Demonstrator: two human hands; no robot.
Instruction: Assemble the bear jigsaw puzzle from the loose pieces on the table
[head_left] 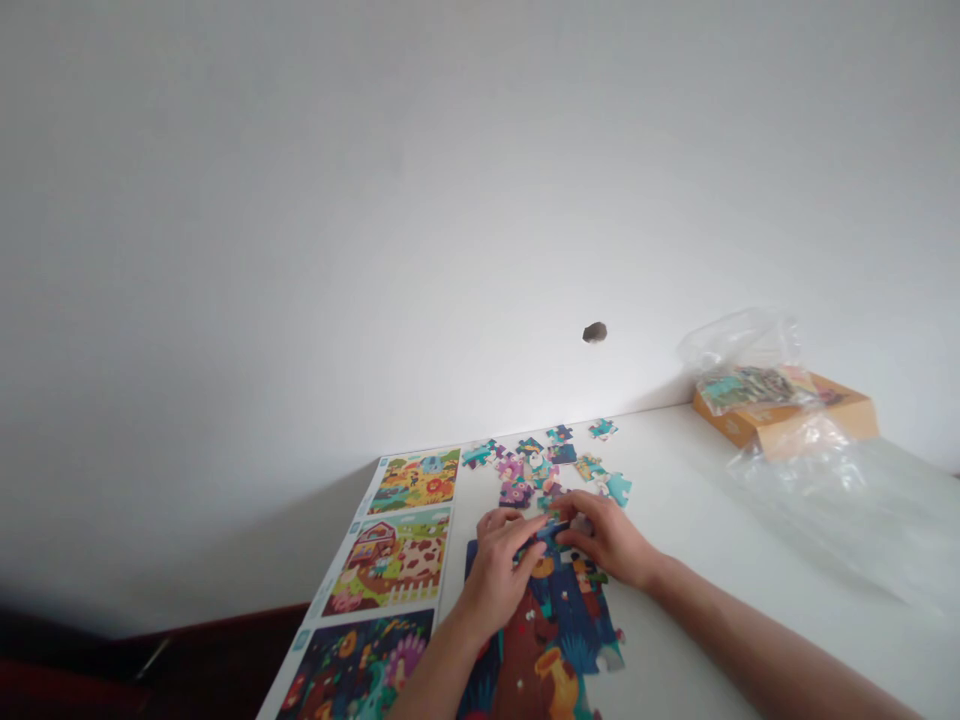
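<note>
A partly joined jigsaw puzzle with dark blue and brown pictures lies flat on the white table. Over its upper left part rests my left hand, fingers stretched out and thumb apart from them. My right hand is at the upper edge, its fingers curled and thumb and index close together on a dark blue puzzle piece, partly hidden by the fingertips. Just beyond both hands lie several loose puzzle pieces, mostly purple, teal and blue.
To the left lies a picture sheet with animal, farm and dark forest scenes. An orange box stands at the back right, with a clear plastic bag of pieces on it. The white wall behind has a hole.
</note>
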